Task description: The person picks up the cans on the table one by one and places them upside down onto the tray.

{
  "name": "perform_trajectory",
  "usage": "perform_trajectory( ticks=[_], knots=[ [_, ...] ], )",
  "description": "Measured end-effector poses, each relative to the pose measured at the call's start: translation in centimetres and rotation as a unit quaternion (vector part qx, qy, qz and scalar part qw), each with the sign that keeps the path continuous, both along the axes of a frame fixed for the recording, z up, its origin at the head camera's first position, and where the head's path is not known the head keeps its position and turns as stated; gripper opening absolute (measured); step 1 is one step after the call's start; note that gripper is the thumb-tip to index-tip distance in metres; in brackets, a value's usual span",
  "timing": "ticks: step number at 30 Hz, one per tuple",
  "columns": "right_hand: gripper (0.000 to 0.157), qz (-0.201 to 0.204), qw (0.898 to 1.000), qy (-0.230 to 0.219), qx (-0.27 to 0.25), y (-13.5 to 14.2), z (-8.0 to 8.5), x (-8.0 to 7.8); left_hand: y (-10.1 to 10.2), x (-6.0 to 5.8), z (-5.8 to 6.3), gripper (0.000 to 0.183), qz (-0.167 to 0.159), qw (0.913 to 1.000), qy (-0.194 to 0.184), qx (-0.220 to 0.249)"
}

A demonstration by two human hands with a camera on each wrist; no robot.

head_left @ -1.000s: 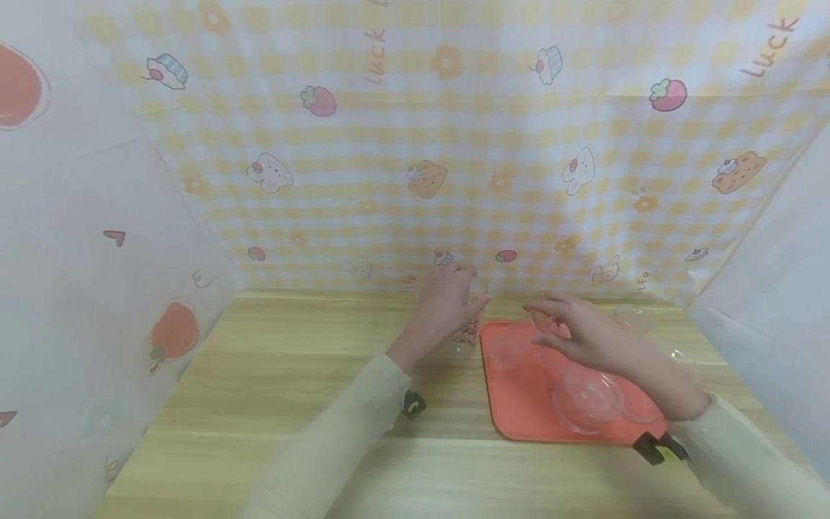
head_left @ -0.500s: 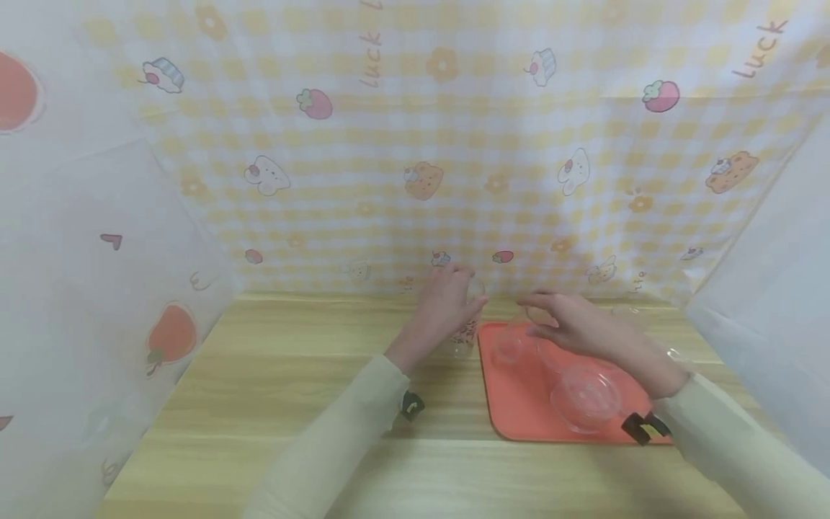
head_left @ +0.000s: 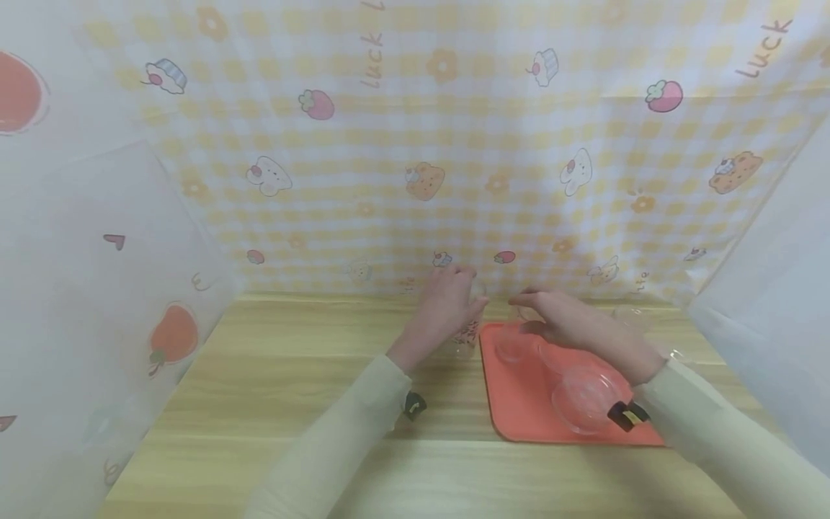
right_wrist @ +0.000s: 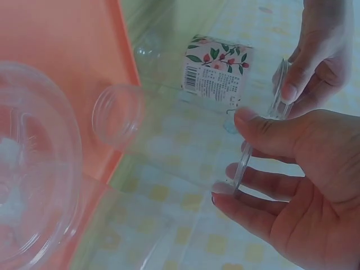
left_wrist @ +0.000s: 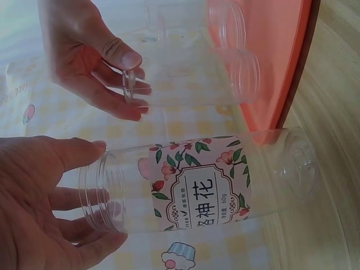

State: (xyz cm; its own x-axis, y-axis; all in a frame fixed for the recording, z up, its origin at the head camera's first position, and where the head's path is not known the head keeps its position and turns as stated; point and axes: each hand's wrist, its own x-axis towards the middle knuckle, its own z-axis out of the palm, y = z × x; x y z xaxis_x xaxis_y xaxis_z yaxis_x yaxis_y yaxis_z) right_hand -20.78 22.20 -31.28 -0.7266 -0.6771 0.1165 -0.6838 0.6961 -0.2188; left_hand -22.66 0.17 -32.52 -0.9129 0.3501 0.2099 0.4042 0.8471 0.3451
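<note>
A clear jar [left_wrist: 199,183] with a pink floral label stands on the table just left of the red tray [head_left: 519,411]. My left hand [head_left: 442,306] grips it round the ridged rim at its top. A second clear, unlabelled cylindrical container [right_wrist: 177,135] has its ringed lower end at the tray's far left corner; whether it touches the tray is hard to tell. My right hand [head_left: 577,328] holds its upper edge between thumb and curled fingers, seen closely in the right wrist view. In the head view the hand partly hides this container.
A large round clear plastic piece [head_left: 586,396] lies on the tray near its front. More transparent items [head_left: 677,357] show faintly behind the right forearm. A patterned yellow checked cloth [head_left: 389,144] hangs behind the table, with pale sheets at both sides.
My right hand and wrist have shifted left toward the labelled jar, along with the clear container. The left hand stays where it was on the jar's rim.
</note>
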Motion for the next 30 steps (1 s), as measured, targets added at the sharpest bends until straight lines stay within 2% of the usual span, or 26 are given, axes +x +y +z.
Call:
perform_trajectory(
  ticks=[11,20,30],
  knots=[
    [0.039,-0.009,0.999,-0.021,0.025,-0.4,-0.9,-1.1,0.1,0.1,0.0,0.055,0.006,0.9999,-0.009,-0.008],
    [0.04,-0.003,1.0,-0.006,0.028,-0.5,-1.1,-1.5,0.0,0.2,0.1,0.054,0.004,1.0,0.001,-0.002],
    [0.044,0.0,0.999,0.014,0.034,-0.4,-1.4,-1.4,0.3,0.0,0.4,0.052,0.006,0.9996,-0.005,-0.026]
  ],
)
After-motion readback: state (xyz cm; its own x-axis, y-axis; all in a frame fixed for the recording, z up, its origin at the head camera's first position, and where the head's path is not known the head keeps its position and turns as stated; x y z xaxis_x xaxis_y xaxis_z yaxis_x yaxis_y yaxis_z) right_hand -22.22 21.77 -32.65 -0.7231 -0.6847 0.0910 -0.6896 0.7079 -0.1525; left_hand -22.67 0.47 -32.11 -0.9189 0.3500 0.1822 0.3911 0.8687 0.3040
